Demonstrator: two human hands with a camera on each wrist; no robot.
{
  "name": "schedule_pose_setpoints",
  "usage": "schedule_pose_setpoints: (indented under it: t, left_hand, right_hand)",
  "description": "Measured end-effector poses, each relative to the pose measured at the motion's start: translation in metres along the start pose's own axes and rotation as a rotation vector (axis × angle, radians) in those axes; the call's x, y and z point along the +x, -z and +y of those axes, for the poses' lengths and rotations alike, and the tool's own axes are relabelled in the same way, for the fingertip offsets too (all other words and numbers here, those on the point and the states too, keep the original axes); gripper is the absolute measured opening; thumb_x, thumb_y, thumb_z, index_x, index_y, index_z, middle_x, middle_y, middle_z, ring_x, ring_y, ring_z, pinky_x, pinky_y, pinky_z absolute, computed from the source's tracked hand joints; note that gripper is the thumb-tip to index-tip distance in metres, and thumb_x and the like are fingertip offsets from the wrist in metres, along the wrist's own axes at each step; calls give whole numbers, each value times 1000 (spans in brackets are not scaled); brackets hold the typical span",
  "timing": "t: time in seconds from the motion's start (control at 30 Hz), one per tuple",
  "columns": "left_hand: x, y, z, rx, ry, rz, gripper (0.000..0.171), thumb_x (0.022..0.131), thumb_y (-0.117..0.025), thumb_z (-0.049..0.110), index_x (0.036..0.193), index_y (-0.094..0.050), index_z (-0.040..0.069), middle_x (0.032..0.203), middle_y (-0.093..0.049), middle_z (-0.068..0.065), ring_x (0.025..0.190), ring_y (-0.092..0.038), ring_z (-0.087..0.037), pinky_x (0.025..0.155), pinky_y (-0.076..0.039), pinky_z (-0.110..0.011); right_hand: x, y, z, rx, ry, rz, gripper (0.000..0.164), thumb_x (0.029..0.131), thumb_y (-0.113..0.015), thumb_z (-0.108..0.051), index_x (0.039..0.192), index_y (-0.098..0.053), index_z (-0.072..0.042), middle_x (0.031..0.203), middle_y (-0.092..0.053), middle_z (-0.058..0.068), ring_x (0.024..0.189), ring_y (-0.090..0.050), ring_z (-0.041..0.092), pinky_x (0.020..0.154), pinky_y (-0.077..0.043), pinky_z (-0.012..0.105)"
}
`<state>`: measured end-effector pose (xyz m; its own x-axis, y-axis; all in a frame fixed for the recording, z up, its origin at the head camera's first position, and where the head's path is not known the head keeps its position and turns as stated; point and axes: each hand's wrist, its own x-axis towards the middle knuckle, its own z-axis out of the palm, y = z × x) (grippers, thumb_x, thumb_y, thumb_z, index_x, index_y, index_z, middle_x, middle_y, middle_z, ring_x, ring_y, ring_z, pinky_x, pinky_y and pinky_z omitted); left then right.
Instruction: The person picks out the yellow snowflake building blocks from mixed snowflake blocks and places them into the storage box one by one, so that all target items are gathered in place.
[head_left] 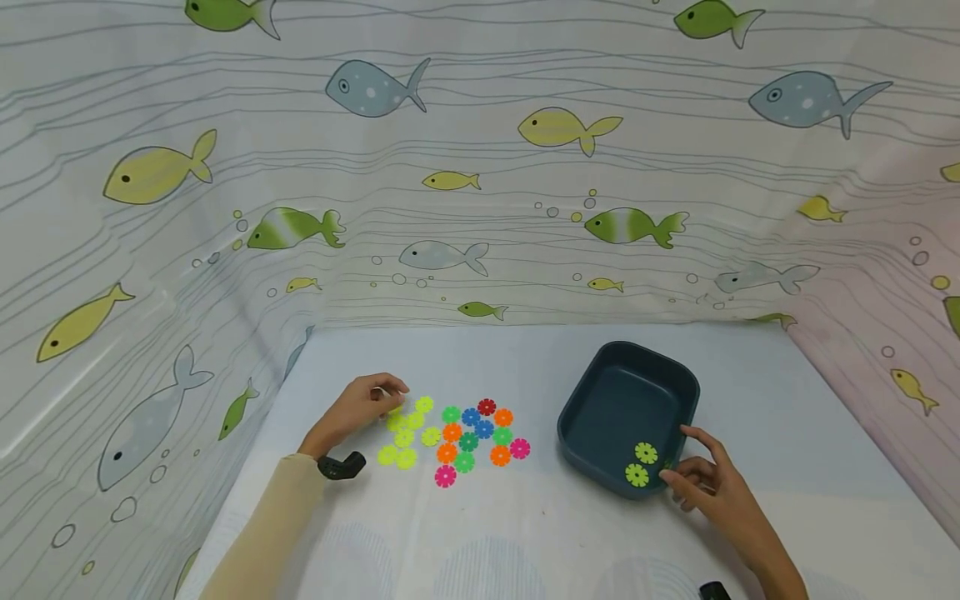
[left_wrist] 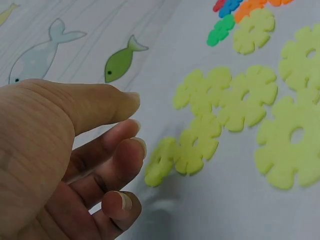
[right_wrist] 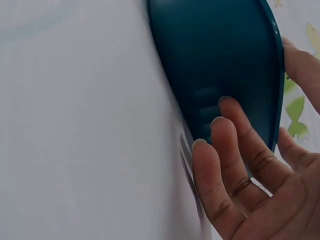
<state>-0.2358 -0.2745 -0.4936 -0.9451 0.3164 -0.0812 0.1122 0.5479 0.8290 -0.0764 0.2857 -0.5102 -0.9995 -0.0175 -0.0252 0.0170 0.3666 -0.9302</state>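
Note:
Over the left end of a group of yellow flower-shaped plastic discs (head_left: 405,437) is my left hand (head_left: 367,404). Its thumb and fingers are loosely bent and hold nothing; in the left wrist view a yellow disc (left_wrist: 161,161) lies just past the fingertips. On the right stands a dark blue-green plastic basin (head_left: 611,408) with two yellow-green discs (head_left: 641,463) inside, near its front right corner. My right hand (head_left: 708,483) grips the basin's near right side, thumb and index finger at the rim. Its other fingers (right_wrist: 232,150) bend against the outer wall.
Between the yellow group and the basin lie loose flower discs (head_left: 483,429) in orange, green, blue, red and pink. A white cloth (head_left: 540,533) covers the table. Fish-printed curtain (head_left: 480,233) closes off the back and both sides.

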Motion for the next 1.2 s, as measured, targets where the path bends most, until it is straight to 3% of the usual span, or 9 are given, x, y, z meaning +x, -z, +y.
schedule_pose_setpoints:
  t: [0.27, 0.67, 0.9, 1.2]
  left_hand:
    - [-2, 3, -11, -8, 48, 15, 22, 100, -70, 17, 121, -69, 10, 106, -65, -10, 69, -58, -25, 60, -49, -31]
    - [-1, 5, -16, 118, 70, 59, 31, 91, -81, 18, 119, -72, 9, 111, -64, -9, 77, -50, -22, 66, -43, -30]
    - [0, 6, -14, 140, 84, 46, 30, 91, -81, 17, 118, -72, 7, 103, -64, -7, 78, -52, -21, 64, -45, -28]
    - [-2, 7, -13, 143, 113, 47, 27, 89, -82, 20, 108, -68, 7, 94, -60, -6, 81, -53, -22, 72, -45, -33]
  right_hand:
    - [0, 0, 1, 2, -9, 5, 81, 98, -73, -25, 160, -21, -16, 101, -69, 16, 77, -69, 28, 64, -58, 37]
    - [-1, 1, 1, 6, -15, -4, 82, 98, -73, -26, 160, -21, -16, 102, -68, 17, 78, -68, 29, 65, -58, 37]
    - [-1, 2, 1, 4, -32, -3, 82, 98, -73, -28, 160, -20, -17, 103, -68, 17, 79, -68, 29, 66, -58, 38]
    - [-1, 1, 0, 6, -26, -5, 82, 98, -73, -28, 160, -20, -17, 103, -68, 17, 79, -68, 29, 66, -57, 37]
